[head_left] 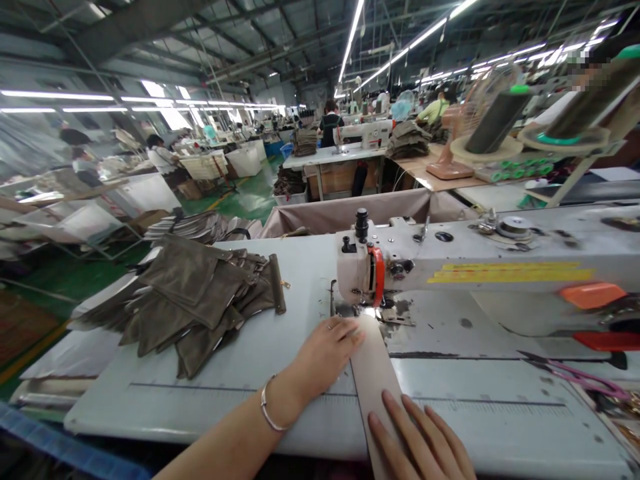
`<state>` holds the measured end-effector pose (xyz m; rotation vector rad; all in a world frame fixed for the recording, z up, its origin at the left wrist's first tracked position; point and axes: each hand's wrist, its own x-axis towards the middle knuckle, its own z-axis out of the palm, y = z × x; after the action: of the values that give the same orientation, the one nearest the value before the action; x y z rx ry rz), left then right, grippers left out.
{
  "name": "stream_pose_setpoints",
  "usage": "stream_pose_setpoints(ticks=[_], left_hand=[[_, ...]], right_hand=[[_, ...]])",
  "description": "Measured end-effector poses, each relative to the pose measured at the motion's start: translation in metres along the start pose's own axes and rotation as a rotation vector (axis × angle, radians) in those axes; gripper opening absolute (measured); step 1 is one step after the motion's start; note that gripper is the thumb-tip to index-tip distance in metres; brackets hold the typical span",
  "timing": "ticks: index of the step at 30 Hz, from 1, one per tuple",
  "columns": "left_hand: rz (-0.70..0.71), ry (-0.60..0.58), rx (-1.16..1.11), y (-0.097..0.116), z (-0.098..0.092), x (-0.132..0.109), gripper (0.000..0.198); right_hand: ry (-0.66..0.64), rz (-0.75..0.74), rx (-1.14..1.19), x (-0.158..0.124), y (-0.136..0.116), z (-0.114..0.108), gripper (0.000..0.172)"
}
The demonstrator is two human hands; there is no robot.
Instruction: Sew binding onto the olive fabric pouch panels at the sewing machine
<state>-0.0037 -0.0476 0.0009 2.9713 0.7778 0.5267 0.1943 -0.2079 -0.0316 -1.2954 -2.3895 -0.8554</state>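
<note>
A long pale beige strip [373, 370] with a rounded far end lies across the sewing machine bed, its tip under the lit needle area of the sewing machine [363, 273]. My left hand [325, 350] has its fingers bent close together on the strip's left edge, near the presser foot; its thumb is hidden. Nearer to me, my right hand [425, 437] lies flat over the strip with fingers spread. The strip's near end runs out of view at the bottom.
Dark olive sewn pieces [195, 293] are heaped left on the table [240, 400]. Purple-handled scissors [575, 377] lie at the right edge. Thread cones [500, 120] and a brown fan [447, 150] stand behind the machine. Co-workers sit farther back.
</note>
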Motion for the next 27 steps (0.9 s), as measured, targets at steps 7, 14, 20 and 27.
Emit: stream_pose_setpoints(ticks=[7,14,20,27], left_hand=[[-0.063,0.043,-0.033,-0.007,0.005,0.000,0.029],[-0.103,0.009,-0.081,-0.010,0.007,-0.001,0.037],[-0.124,-0.014,-0.124,-0.011,0.007,0.001,0.036],[-0.127,-0.017,-0.145,-0.012,0.006,0.002,0.036]], right_hand=[[-0.041,-0.006,0.042,0.005,-0.004,0.004,0.051],[-0.076,-0.001,0.038,0.010,-0.006,0.008,0.053],[-0.059,0.042,0.065,0.015,-0.011,0.007,0.052],[-0.056,0.055,0.056,0.018,-0.012,0.009,0.054]])
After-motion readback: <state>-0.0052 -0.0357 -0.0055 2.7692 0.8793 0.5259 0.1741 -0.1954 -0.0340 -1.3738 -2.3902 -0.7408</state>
